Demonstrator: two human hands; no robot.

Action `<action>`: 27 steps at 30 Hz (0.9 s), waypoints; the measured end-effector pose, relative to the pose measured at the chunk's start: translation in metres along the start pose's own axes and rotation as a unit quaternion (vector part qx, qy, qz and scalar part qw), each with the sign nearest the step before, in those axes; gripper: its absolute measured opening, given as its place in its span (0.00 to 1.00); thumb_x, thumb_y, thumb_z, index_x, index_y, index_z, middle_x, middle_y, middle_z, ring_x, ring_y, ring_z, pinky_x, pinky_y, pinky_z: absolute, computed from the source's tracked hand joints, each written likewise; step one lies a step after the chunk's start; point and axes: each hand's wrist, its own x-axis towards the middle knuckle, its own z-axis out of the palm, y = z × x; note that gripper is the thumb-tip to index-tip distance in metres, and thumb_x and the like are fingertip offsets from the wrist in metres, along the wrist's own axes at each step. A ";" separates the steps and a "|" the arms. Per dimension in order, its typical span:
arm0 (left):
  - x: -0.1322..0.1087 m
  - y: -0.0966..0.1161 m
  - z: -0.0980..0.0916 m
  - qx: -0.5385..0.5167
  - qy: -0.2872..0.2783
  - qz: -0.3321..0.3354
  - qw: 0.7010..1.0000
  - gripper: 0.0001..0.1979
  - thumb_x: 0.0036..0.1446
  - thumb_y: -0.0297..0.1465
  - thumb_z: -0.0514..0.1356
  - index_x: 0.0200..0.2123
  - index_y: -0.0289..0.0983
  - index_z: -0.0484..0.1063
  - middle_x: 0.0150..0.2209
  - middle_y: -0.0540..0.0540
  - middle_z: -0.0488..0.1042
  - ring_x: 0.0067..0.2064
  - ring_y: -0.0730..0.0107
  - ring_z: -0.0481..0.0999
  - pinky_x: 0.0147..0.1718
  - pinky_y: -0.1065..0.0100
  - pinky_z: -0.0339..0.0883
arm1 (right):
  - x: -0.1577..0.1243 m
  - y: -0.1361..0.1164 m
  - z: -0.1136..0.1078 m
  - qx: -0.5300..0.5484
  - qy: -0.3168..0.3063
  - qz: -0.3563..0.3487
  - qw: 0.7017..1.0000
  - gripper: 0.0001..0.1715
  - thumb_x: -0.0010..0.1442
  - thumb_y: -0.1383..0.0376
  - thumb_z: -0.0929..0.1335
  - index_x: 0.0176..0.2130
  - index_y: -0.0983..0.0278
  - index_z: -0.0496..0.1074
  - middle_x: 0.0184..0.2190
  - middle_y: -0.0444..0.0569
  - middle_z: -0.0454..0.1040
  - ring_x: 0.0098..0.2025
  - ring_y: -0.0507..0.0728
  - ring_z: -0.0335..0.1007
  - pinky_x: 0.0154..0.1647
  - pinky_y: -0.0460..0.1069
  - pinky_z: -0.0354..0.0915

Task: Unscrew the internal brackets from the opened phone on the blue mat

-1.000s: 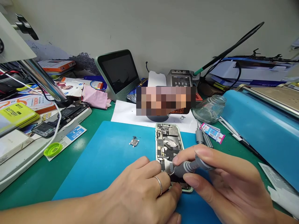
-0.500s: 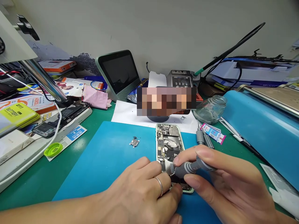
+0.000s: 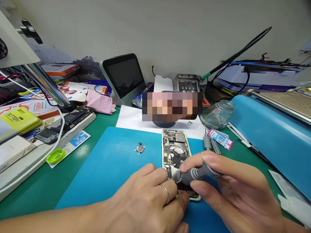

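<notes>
- Blue mat (image 3: 114, 161) lies on the green worktop (image 3: 36, 191); an opened phone (image 3: 175, 150) lies flat on it, back off, boards and shields exposed, long axis pointing away from the person.
- Right hand (image 3: 233, 191): pinches a grey screwdriver (image 3: 194, 174) between thumb and fingers, index finger laid along the top. The tool lies nearly level, with its tip end over the lower half of the phone; the tip itself is too small to make out.
- Left hand (image 3: 150, 197): fingers curled, resting on the phone's lower end, thumb by the bottom edge. Contact is clear; I cannot tell whether it actually grips the frame. A ring (image 3: 166, 193) sits on one finger.
- The two hands meet over the phone's lower part and hide it; the upper half is in full view.
- Small loose part (image 3: 139, 148) on the mat, left of the phone, well apart from both hands.
- Two spare screwdrivers (image 3: 209, 144) lie just right of the phone at the mat's edge, beside a pink-and-white label (image 3: 222, 139).
- Glass jar (image 3: 218, 114) stands behind them.
- Green cap (image 3: 55, 156) lies on the worktop far to the left.
- White paper (image 3: 131, 118) lies behind the mat, with a tilted dark screen (image 3: 123, 77) beyond it.
</notes>
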 end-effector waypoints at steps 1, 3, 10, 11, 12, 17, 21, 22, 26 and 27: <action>0.000 0.000 0.000 0.000 0.001 0.002 1.000 0.15 0.72 0.37 0.55 0.43 0.32 0.77 0.27 0.50 0.68 0.29 0.66 0.61 0.26 0.60 0.49 | -0.001 0.000 0.000 -0.002 0.002 0.001 1.000 0.43 0.64 0.77 0.70 0.68 0.44 0.61 0.54 0.45 0.80 0.54 0.58 0.81 0.42 0.48 0.83; 0.000 0.000 0.000 0.002 0.002 0.003 1.000 0.15 0.72 0.37 0.56 0.43 0.32 0.77 0.27 0.50 0.68 0.29 0.67 0.61 0.26 0.60 0.49 | -0.002 0.001 -0.001 -0.006 0.000 0.005 1.000 0.42 0.64 0.77 0.70 0.68 0.45 0.62 0.54 0.45 0.80 0.54 0.59 0.81 0.42 0.48 0.83; 0.000 0.001 0.000 0.003 0.009 0.003 1.000 0.14 0.72 0.36 0.56 0.42 0.32 0.76 0.26 0.50 0.68 0.28 0.67 0.60 0.26 0.60 0.48 | 0.000 -0.001 -0.002 0.005 0.005 0.010 1.000 0.44 0.62 0.78 0.71 0.67 0.43 0.64 0.53 0.44 0.82 0.52 0.59 0.82 0.41 0.48 0.83; 0.000 0.001 0.000 0.003 0.010 0.004 1.000 0.14 0.72 0.37 0.56 0.42 0.32 0.77 0.26 0.50 0.67 0.28 0.67 0.60 0.26 0.60 0.48 | 0.000 -0.001 -0.002 0.003 0.006 0.013 1.000 0.44 0.62 0.78 0.71 0.67 0.43 0.64 0.52 0.44 0.82 0.52 0.59 0.83 0.41 0.48 0.83; 0.000 0.001 0.000 0.002 0.009 0.005 1.000 0.14 0.72 0.37 0.56 0.42 0.32 0.77 0.26 0.50 0.67 0.28 0.67 0.60 0.25 0.60 0.48 | 0.000 -0.001 -0.002 0.000 0.008 0.014 1.000 0.44 0.62 0.78 0.71 0.67 0.43 0.65 0.52 0.44 0.82 0.52 0.60 0.83 0.40 0.48 0.83; 0.000 0.001 0.001 0.003 0.002 0.000 1.000 0.15 0.72 0.37 0.56 0.43 0.32 0.77 0.26 0.50 0.68 0.28 0.66 0.61 0.25 0.60 0.49 | -0.001 0.000 -0.001 -0.001 0.002 0.011 1.000 0.44 0.62 0.78 0.71 0.67 0.44 0.64 0.52 0.44 0.81 0.53 0.59 0.82 0.40 0.48 0.83; 0.001 0.001 -0.001 0.007 0.002 0.002 1.000 0.14 0.70 0.37 0.57 0.42 0.32 0.77 0.26 0.50 0.68 0.28 0.66 0.62 0.25 0.61 0.49 | -0.001 0.001 -0.001 0.006 -0.003 0.011 1.000 0.45 0.63 0.79 0.70 0.68 0.43 0.62 0.54 0.44 0.80 0.53 0.58 0.82 0.40 0.47 0.83; 0.001 0.001 -0.001 0.008 0.002 0.003 1.000 0.13 0.70 0.37 0.58 0.42 0.32 0.77 0.26 0.50 0.68 0.28 0.66 0.62 0.25 0.61 0.49 | -0.001 0.002 -0.001 0.005 -0.002 0.009 1.000 0.45 0.63 0.79 0.70 0.68 0.44 0.62 0.54 0.44 0.80 0.52 0.58 0.82 0.40 0.47 0.83; 0.001 0.002 -0.001 0.009 -0.001 0.001 1.000 0.13 0.70 0.37 0.59 0.43 0.32 0.77 0.25 0.51 0.69 0.28 0.67 0.63 0.25 0.61 0.49 | 0.000 0.001 -0.002 -0.007 -0.001 0.007 1.000 0.43 0.63 0.78 0.71 0.67 0.45 0.63 0.52 0.45 0.81 0.52 0.59 0.82 0.42 0.48 0.83; 0.000 0.002 -0.001 0.008 -0.002 0.001 1.000 0.13 0.70 0.37 0.59 0.43 0.32 0.77 0.25 0.51 0.69 0.28 0.67 0.63 0.25 0.61 0.49 | 0.001 0.000 -0.002 -0.010 -0.003 0.010 1.000 0.43 0.62 0.77 0.71 0.67 0.45 0.64 0.52 0.45 0.81 0.52 0.59 0.82 0.43 0.49 0.83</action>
